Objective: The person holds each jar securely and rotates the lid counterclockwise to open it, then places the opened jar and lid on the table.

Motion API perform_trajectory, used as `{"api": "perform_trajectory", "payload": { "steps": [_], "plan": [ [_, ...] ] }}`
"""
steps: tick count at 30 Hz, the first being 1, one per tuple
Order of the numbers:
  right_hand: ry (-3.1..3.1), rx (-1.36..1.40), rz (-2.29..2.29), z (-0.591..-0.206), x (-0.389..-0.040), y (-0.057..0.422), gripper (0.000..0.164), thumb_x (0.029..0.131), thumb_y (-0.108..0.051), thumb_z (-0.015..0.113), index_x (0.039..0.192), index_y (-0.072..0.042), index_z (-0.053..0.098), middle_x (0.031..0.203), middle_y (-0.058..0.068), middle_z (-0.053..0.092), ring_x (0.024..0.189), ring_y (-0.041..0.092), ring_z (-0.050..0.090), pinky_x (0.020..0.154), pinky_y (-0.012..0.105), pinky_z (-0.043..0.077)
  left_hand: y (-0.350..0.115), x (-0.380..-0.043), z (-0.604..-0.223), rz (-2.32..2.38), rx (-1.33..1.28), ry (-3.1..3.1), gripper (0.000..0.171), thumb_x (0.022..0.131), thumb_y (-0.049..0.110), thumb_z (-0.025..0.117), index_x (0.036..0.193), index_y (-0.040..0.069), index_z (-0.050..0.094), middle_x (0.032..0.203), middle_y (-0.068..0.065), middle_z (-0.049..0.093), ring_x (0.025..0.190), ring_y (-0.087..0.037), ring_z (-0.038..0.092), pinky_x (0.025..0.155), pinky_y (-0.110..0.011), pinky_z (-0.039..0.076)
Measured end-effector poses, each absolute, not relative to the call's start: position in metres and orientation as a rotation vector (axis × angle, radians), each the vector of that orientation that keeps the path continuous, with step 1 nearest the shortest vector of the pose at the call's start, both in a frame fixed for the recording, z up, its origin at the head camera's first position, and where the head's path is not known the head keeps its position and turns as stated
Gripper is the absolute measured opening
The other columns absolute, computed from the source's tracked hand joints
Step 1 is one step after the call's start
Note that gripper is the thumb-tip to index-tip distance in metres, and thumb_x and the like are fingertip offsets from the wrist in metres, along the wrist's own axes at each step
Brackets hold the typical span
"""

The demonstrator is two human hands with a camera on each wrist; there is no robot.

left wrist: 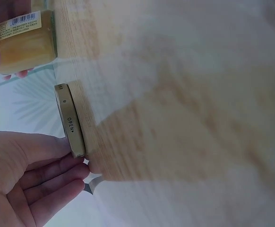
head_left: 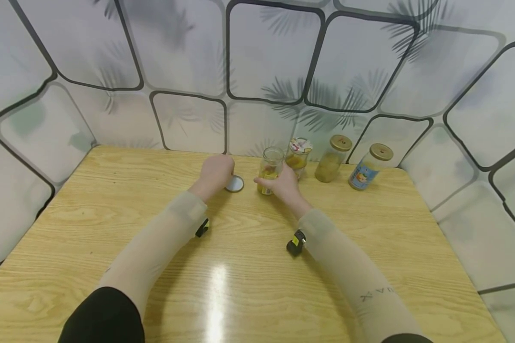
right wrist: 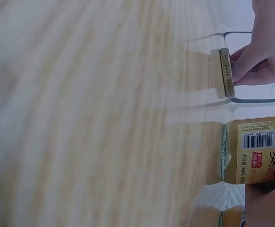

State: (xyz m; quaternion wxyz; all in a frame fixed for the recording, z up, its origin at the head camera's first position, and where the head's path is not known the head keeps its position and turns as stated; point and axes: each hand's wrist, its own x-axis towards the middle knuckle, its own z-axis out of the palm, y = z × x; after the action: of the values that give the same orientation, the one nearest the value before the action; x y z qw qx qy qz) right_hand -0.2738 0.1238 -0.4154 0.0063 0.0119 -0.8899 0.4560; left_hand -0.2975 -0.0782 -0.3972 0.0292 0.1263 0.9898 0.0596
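Pale wood surface (head_left: 249, 295), patterned wall (head_left: 189, 47) behind. Left hand (head_left: 214, 172): thumb and fingers together, pinching the edge of a loose lid (head_left: 235, 184). Lid lies flat on the surface, white inner face up, gold rim (the side reads "OPEN" from the left wrist). Right hand (head_left: 285, 183): clamped round an open-mouthed glass jar (head_left: 270, 166), thumb across the near side. Jar stands upright on the surface, to the right of the lid and apart from it; yellow label with barcode, yellowish contents.

Just right of the gripped jar, partly behind the right hand: a jar with a patterned lid (head_left: 296, 161). Further right, a gold-lidded jar (head_left: 328, 163), yellowish inside, then a blue-labelled jar (head_left: 363, 176), also gold-topped (dark marks on both lids, too small to read). All three upright near the wall. Small black devices (head_left: 295, 243) at both wrists; pale, sheer-looking sleeves (head_left: 182, 209).
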Motion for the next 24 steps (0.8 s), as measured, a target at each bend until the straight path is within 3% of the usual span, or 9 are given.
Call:
{"api": "perform_trajectory", "payload": {
  "steps": [5, 14, 24],
  "plan": [
    [-2.798, 0.019, 1.434, -0.4133, -0.2738, 0.1236, 0.057, 0.085, -0.027, 0.092, 0.130, -0.007, 0.062, 0.137, 0.017, 0.068, 0.141, 0.036, 0.056, 0.125, 0.050, 0.039, -0.0784, -0.2975, -0.3970, 0.190, 0.387, 3.048, 0.022, 0.100, 0.008, 0.067, 0.080, 0.006, 0.077, 0.088, -0.009, 0.079, 0.073, -0.020, 0.062, 0.072, -0.039, 0.061],
    [-2.811, 0.035, 1.419, -0.4115, -0.2719, 0.1237, 0.063, 0.082, -0.033, 0.094, 0.130, -0.008, 0.063, 0.135, 0.015, 0.069, 0.139, 0.037, 0.057, 0.122, 0.050, 0.041, -0.0786, -0.2976, -0.3962, 0.170, 0.391, 3.058, 0.019, 0.100, 0.008, 0.068, 0.085, 0.005, 0.079, 0.092, -0.010, 0.080, 0.080, -0.023, 0.070, 0.074, -0.040, 0.062],
    [-2.814, 0.015, 1.422, -0.4110, -0.2699, 0.1229, 0.062, 0.081, -0.034, 0.095, 0.128, -0.009, 0.064, 0.134, 0.014, 0.069, 0.138, 0.036, 0.057, 0.122, 0.050, 0.041, -0.0787, -0.2961, -0.3946, 0.168, 0.385, 3.042, 0.018, 0.099, 0.009, 0.069, 0.086, 0.006, 0.080, 0.091, -0.009, 0.080, 0.075, -0.019, 0.064, 0.072, -0.038, 0.062]
  ]
}}
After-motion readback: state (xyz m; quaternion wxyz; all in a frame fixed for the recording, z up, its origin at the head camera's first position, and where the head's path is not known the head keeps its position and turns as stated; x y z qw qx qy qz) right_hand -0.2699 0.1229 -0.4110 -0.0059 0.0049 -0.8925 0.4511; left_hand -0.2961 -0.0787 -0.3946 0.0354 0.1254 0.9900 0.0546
